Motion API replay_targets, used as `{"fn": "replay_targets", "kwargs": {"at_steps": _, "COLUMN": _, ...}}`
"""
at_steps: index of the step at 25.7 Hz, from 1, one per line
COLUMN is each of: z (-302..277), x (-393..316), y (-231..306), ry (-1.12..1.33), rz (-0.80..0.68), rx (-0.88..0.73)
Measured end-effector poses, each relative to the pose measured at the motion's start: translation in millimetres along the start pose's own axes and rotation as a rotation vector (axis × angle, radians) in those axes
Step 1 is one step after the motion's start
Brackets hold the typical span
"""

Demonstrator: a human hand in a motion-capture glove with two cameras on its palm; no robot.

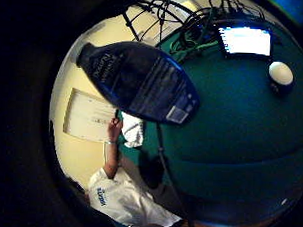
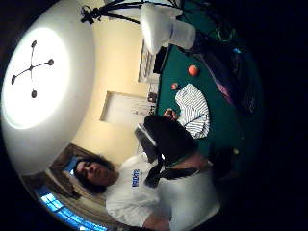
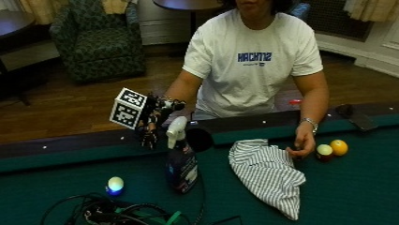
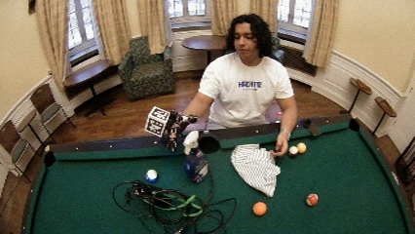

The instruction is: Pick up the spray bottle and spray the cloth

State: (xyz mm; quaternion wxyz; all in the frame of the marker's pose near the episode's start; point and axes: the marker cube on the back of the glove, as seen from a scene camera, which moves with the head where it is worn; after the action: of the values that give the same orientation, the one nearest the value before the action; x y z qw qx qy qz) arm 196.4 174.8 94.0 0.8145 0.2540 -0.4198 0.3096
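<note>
The bottle [image 3: 181, 166] stands on the green table [image 3: 349, 187], just left of the striped cloth [image 3: 268, 173]. The gloved hand [image 3: 151, 124] is up by the white spray top, but one cannot tell if it holds it yet. It should wrap the neck, one finger on the trigger, and aim the nozzle at the cloth.

Standing upright on the green felt: dark blue spray bottle [image 3: 181, 169] with white trigger head. Lying crumpled just beside: striped cloth [image 3: 268, 174].
</note>
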Motion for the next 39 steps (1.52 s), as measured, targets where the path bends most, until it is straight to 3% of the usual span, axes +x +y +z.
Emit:
{"fn": "replay_targets", "kwargs": {"at_steps": 26, "z": -7.3, "x": 16.0, "y": 8.6, "ry": -0.235, "rz": 0.04, "rx": 0.165}}
{"fn": "replay_targets", "kwargs": {"at_steps": 39, "z": 1.5, "x": 15.2, "y": 7.6, "ry": -0.258, "rz": 0.013, "rx": 0.152}}
